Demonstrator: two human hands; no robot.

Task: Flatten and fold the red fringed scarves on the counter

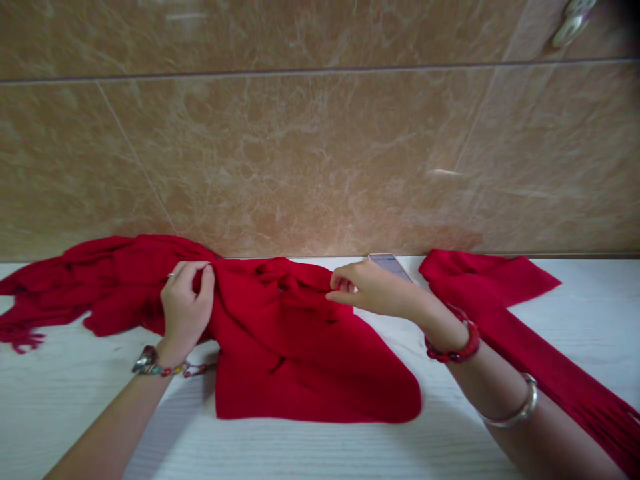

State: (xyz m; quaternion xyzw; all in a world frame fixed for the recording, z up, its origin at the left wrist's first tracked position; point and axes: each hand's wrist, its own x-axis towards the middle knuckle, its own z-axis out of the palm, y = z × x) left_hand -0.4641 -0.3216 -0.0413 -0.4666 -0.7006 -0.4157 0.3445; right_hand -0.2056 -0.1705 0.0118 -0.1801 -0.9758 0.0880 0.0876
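A red scarf [320,360] lies across the middle of the white tabletop, its cloth partly spread and partly bunched. My left hand [187,300] is closed on it, thumb and forefinger pinching the cloth near the upper left of the spread part. Bunched red cloth with a fringe [115,273] trails away to the left, beyond that hand. Over the scarf's upper right edge is my right hand [373,287], its fingers half curled and the thumb a little apart from them. No cloth shows between those fingertips.
Behind my right hand a phone [390,264] lies by the wall. At the right is another stretch of fringed red cloth [500,320], folded at its far end and partly under my right forearm. A brown marble-tiled wall [300,160] borders the white tabletop [280,453].
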